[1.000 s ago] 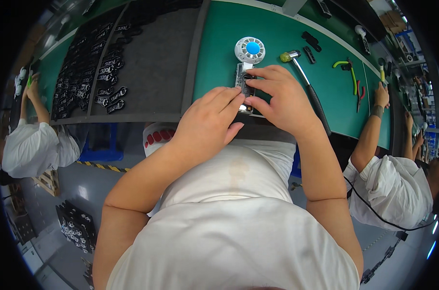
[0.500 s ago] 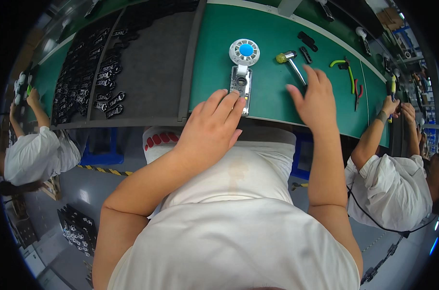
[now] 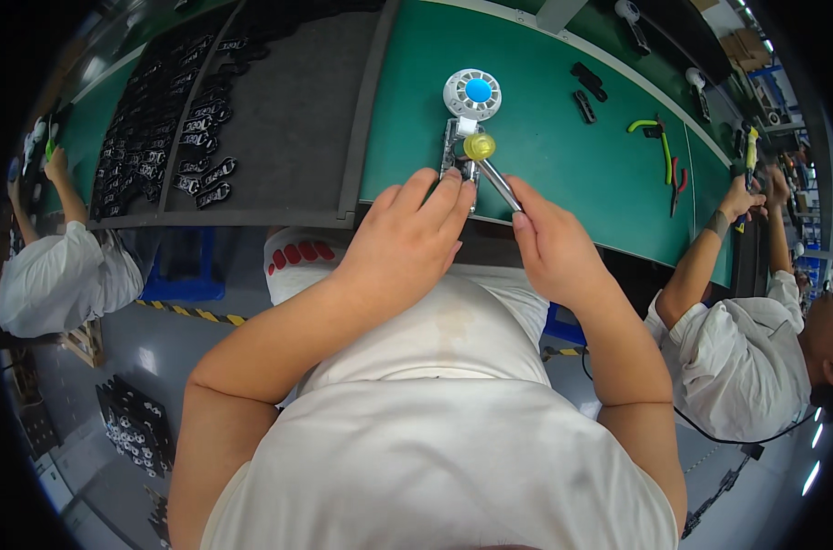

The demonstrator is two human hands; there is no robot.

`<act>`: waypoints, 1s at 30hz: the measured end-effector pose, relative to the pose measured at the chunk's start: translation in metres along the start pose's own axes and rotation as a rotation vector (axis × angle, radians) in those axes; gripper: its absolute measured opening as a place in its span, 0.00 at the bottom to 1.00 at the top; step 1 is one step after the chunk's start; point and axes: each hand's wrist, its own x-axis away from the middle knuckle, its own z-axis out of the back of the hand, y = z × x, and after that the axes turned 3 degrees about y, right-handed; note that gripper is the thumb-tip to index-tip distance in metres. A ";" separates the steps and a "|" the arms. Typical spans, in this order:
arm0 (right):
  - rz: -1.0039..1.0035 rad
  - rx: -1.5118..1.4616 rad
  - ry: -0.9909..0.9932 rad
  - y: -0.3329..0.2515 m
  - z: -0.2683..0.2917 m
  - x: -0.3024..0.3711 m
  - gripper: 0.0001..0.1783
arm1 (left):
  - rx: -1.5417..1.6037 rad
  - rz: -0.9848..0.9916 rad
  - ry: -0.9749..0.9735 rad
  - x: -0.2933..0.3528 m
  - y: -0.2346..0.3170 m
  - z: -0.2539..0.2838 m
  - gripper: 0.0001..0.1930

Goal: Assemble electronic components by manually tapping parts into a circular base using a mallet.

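A handheld fan with a round white head and a blue centre lies on the green bench top. Its handle, apparently with the clear housing showing, points toward me. My left hand is over the lower end of that handle, its fingers closed together and holding it against the bench. In my right hand is a mallet, gripped by the lower shaft. The mallet's yellow head is over the upper part of the fan's handle and hides some of it; whether they touch, I cannot tell.
Black handle covers fill part of a dark divided tray on the left. To the right are two black pieces, green-handled pliers and red-handled pliers. Co-workers in white sit on both sides.
My right hand has picked up the mallet from the bench and brought it left over the fan's handle. My left hand stays on the fan.
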 end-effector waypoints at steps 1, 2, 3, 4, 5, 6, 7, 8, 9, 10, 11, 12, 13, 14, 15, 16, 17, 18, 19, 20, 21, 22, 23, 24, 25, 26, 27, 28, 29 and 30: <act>0.005 0.000 -0.003 0.001 -0.001 0.001 0.22 | -0.003 0.005 0.001 0.000 0.001 0.000 0.31; 0.038 -0.045 0.047 0.003 0.000 0.005 0.22 | -0.006 0.013 -0.004 0.001 0.002 0.000 0.32; 0.071 -0.091 0.098 0.004 0.001 0.010 0.22 | -0.009 0.020 -0.010 0.001 0.002 -0.001 0.33; 0.103 -0.138 0.149 0.006 0.002 0.014 0.23 | -0.012 0.027 -0.016 0.001 0.003 -0.001 0.35; 0.134 -0.184 0.200 0.006 0.002 0.016 0.23 | -0.014 0.034 -0.022 0.002 0.003 -0.001 0.36; 0.133 -0.184 0.201 0.007 0.002 0.014 0.23 | -0.014 0.033 -0.023 0.002 0.003 -0.002 0.36; 0.103 -0.121 0.142 0.007 0.002 0.010 0.23 | -0.012 0.038 -0.026 0.001 0.004 -0.002 0.35; 0.072 -0.058 0.084 0.007 0.002 0.005 0.24 | -0.009 0.041 -0.029 0.001 0.004 -0.002 0.35; 0.040 0.005 0.027 0.007 0.002 0.001 0.24 | -0.006 0.045 -0.033 0.001 0.004 -0.003 0.35; 0.007 0.067 -0.031 0.006 0.003 0.000 0.25 | -0.003 0.048 -0.036 0.001 0.004 -0.003 0.35; 0.009 0.068 -0.032 0.005 0.005 0.000 0.25 | -0.004 0.050 -0.035 0.000 0.003 -0.004 0.35; 0.002 0.010 0.001 0.003 0.009 0.002 0.25 | -0.005 0.051 -0.028 0.000 0.001 -0.004 0.35; -0.008 -0.047 0.033 0.001 0.015 0.008 0.26 | -0.004 0.051 -0.021 0.001 0.002 -0.005 0.35; -0.018 -0.104 0.065 0.000 0.019 0.012 0.26 | -0.003 0.051 -0.015 0.002 0.002 -0.005 0.34; -0.028 -0.162 0.096 -0.001 0.020 0.014 0.27 | -0.001 0.052 -0.009 0.002 0.003 -0.005 0.34; -0.030 -0.161 0.096 0.000 0.019 0.015 0.27 | 0.001 0.051 -0.009 0.002 0.003 -0.005 0.34; -0.024 -0.104 0.079 0.004 0.015 0.015 0.27 | 0.005 0.051 -0.010 0.002 0.003 -0.005 0.34; -0.017 -0.046 0.063 0.009 0.010 0.015 0.26 | 0.009 0.051 -0.010 0.001 0.003 -0.005 0.34; -0.011 0.010 0.046 0.013 0.006 0.016 0.26 | 0.012 0.051 -0.011 0.001 0.003 -0.004 0.34; -0.004 0.067 0.031 0.015 0.004 0.016 0.26 | 0.014 0.049 -0.012 0.000 0.003 -0.003 0.34; -0.007 0.065 0.033 0.014 0.005 0.015 0.26 | 0.015 0.046 -0.014 0.000 0.003 -0.003 0.34; -0.039 0.024 0.034 0.013 0.009 0.015 0.26 | 0.017 0.051 -0.017 0.001 0.003 -0.002 0.34; -0.072 -0.019 0.036 0.011 0.013 0.015 0.26 | 0.018 0.055 -0.020 0.001 0.003 -0.002 0.35; -0.104 -0.061 0.038 0.009 0.016 0.014 0.26 | 0.019 0.060 -0.024 0.001 0.003 -0.001 0.35; -0.136 -0.104 0.040 0.009 0.017 0.014 0.25 | 0.020 0.065 -0.027 0.002 0.004 0.000 0.35; -0.136 -0.106 0.045 0.011 0.016 0.014 0.25 | 0.018 0.059 -0.028 0.001 0.004 0.000 0.35; -0.136 -0.127 0.061 0.012 0.015 0.013 0.26 | 0.031 0.065 -0.030 0.000 0.004 0.001 0.35; -0.135 -0.148 0.077 0.013 0.014 0.012 0.26 | 0.045 0.071 -0.031 0.000 0.004 0.001 0.35; -0.135 -0.168 0.093 0.014 0.013 0.011 0.26 | 0.059 0.077 -0.033 -0.001 0.004 0.001 0.35; -0.134 -0.189 0.108 0.015 0.012 0.009 0.26 | 0.073 0.083 -0.034 -0.001 0.005 0.001 0.35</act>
